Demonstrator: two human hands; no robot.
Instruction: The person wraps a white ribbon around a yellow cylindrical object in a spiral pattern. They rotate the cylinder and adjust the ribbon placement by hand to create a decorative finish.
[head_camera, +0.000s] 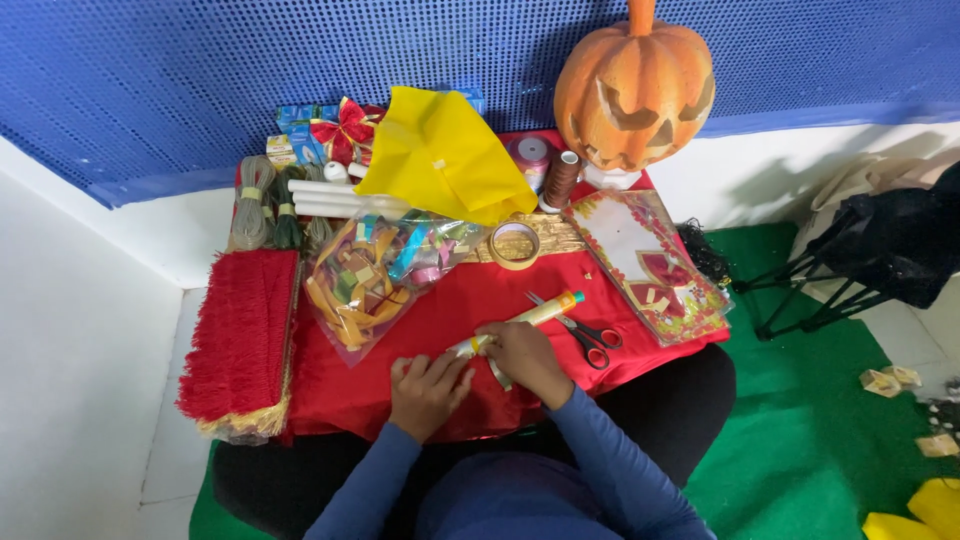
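Seen from overhead: a person in blue sleeves sits at a small table w/ red cloth (470, 300), working a small craft piece. Far left of the fingers, a red fringed trim (240, 335) hangs at the table edge; above it, bundles of cord (255, 205). Nearer, just up-left of the fingers, a clear bag of ribbon scraps (365, 280). Left hand (425, 390) has fingers curled together, tips pinching a small pale ribbon piece (472, 347); right hand (528, 360) closes over the same piece from the other side, so it sits between both hands, low on the cloth. A glue stick (547, 310) angles up-right from the right fingers; can't tell if it touches them. Just right, red-handled scissors (585, 330), shut. Further up: tape roll (515, 245), yellow paper (445, 155), pumpkin lantern (633, 90). Looks like a fold-and-hold step; next move prob. needs one hand freed while the other keeps the pinch
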